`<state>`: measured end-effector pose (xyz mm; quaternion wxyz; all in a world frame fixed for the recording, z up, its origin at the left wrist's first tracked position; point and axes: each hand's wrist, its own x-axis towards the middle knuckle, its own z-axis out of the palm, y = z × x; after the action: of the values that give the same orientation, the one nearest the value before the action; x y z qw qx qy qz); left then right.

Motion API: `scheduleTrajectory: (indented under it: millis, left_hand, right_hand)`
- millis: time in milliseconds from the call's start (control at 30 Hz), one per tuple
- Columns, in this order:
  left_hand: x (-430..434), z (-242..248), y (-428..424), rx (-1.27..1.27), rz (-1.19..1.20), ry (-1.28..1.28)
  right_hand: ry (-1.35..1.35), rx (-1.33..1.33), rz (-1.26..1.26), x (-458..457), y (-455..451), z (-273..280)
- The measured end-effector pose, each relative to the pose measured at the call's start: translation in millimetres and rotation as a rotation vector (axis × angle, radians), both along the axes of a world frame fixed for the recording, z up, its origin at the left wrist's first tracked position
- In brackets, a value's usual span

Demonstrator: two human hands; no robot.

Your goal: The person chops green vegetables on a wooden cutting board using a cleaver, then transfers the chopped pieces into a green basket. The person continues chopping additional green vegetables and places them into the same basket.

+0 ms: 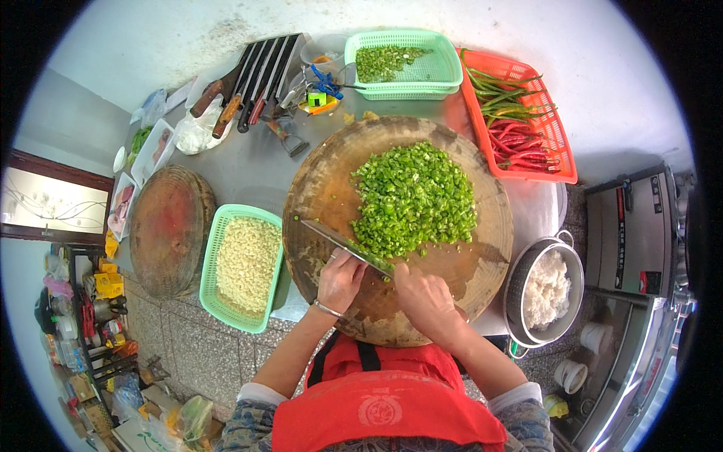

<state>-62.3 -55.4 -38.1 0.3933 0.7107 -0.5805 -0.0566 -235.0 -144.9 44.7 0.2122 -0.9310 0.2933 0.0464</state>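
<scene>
A heap of chopped green peppers (415, 198) lies on a round wooden chopping block (333, 164) before me. A wide-bladed kitchen knife (333, 234) is at the heap's lower left, with green bits along its blade. My right hand (426, 296) is closed at the knife's near end; the handle is mostly hidden in it. My left hand (340, 279), with a bracelet at the wrist, touches the blade with its fingers; its exact grip is partly hidden.
Left of the block are a green basket of minced pale food (210, 271) and a second block (169, 226). A knife rack (271, 68), a green basket (404, 39) and a red basket of peppers (565, 141) stand behind. A metal colander (517, 288) is at the right.
</scene>
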Motion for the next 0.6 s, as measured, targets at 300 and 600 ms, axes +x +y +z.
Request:
scheduleTrajectory:
  millis: [300, 600]
  left_hand:
    - [-1.2, 1.5, 0.5, -0.03, 0.0, 0.012]
    - [-2.8, 5.7, 3.4, -0.013, 0.01, -0.024]
  right_hand:
    - [-0.008, -0.043, 0.033, -0.3, -0.9, 0.6]
    - [0.019, -0.009, 0.009, 1.3, 5.1, -1.1]
